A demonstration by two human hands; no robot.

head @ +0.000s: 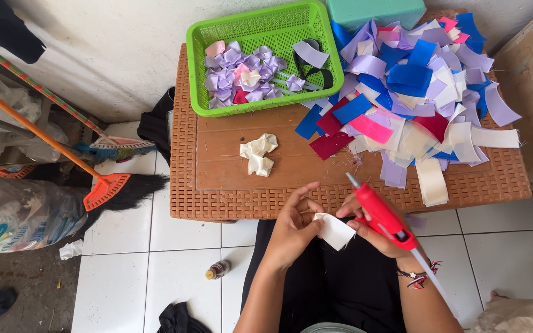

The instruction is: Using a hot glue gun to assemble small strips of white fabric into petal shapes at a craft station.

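Observation:
My left hand (294, 223) pinches a small white ribbon piece (334, 231) in front of the brown table (229, 197). My right hand (380, 237) grips a red glue gun (380, 213), nozzle pointing up and left, and its fingers also touch the ribbon piece. Both hands hover over my lap, just at the table's near edge. A few folded cream ribbon petals (258, 154) lie on the table ahead of my left hand.
A green basket (260, 24) with folded lilac and pink petals stands at the back. A heap of cut ribbon pieces (414, 92) in blue, lilac, white, pink and maroon fills the right side. Brooms (103, 185) and a small bottle (218, 269) sit at left.

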